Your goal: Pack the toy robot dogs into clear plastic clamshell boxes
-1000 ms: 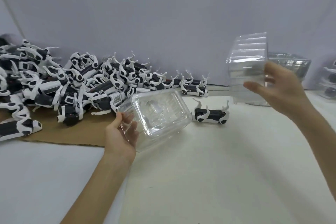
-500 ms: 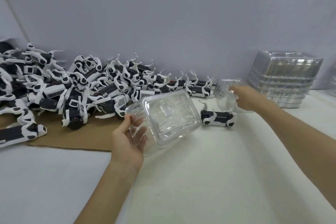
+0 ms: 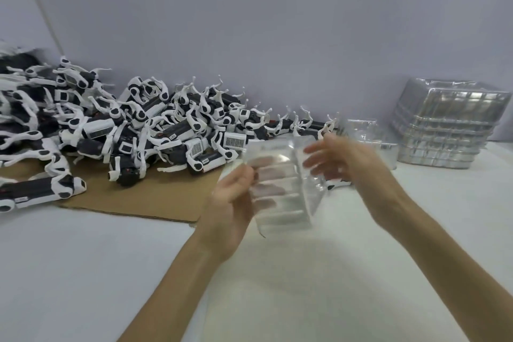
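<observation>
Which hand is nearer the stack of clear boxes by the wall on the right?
Right. The right hand is left of the stack and apart from it. The left hand is farther left, gripping the clamshell box at centre.

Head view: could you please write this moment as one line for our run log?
left hand: grips clamshell box | right hand: fingers spread beside box, blurred | box: looks empty | toy dogs: piled, unpacked

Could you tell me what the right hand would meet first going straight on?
The right hand would probably meet the clear box in the left hand; depth is unclear.
</observation>
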`<move>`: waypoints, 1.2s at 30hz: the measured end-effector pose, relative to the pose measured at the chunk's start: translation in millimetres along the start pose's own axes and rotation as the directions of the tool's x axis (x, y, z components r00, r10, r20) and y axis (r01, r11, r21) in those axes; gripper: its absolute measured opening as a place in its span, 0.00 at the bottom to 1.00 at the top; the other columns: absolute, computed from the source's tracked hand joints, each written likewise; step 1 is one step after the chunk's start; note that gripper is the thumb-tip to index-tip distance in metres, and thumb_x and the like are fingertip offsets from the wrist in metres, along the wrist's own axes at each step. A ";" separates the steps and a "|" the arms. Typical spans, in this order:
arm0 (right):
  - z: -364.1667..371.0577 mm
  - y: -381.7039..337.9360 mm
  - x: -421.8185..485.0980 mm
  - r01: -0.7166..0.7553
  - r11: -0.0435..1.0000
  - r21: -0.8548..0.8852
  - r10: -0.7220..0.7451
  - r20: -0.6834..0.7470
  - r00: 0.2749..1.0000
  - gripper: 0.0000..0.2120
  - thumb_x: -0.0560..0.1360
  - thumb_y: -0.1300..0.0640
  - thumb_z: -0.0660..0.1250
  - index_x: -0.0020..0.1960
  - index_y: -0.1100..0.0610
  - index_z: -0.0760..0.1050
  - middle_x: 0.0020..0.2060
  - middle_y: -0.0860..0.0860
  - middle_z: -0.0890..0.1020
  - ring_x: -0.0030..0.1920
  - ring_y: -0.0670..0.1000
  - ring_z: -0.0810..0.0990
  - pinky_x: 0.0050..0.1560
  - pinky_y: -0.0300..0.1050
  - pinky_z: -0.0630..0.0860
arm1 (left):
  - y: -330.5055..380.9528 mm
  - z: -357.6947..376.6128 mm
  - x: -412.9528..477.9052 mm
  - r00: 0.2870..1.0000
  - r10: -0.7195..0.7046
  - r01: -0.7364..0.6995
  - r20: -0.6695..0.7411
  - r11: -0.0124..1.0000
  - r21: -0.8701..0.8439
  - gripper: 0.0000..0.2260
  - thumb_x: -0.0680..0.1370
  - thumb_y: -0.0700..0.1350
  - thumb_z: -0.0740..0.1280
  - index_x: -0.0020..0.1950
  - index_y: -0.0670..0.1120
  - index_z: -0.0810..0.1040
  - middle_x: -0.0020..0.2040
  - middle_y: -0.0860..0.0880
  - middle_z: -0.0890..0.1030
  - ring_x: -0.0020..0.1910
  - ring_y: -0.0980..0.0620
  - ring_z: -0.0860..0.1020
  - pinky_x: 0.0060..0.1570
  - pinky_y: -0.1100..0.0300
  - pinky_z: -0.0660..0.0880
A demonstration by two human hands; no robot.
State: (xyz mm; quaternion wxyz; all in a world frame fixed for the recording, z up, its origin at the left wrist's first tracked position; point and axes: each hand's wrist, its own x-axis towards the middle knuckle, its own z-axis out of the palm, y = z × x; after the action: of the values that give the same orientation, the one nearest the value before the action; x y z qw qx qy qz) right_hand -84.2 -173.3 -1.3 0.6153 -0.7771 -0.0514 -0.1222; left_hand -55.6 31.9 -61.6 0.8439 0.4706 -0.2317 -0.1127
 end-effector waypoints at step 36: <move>17.7 45.6 -41.8 0.073 0.990 0.119 -0.064 -0.078 0.995 0.10 0.71 0.62 0.78 0.50 0.54 0.84 0.43 0.51 0.88 0.45 0.52 0.87 0.41 0.40 0.80 | -12.9 28.1 -3.9 0.976 -0.070 0.117 -0.206 0.968 0.224 0.07 0.66 0.43 0.76 0.42 0.44 0.88 0.45 0.39 0.86 0.44 0.41 0.86 0.38 0.57 0.82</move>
State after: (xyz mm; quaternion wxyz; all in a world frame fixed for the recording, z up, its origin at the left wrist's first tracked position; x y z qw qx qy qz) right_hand -111.8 -164.0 -58.8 0.6584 -0.7308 -0.0626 -0.1686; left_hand -72.5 5.8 -61.1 0.7947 0.5863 -0.1366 -0.0776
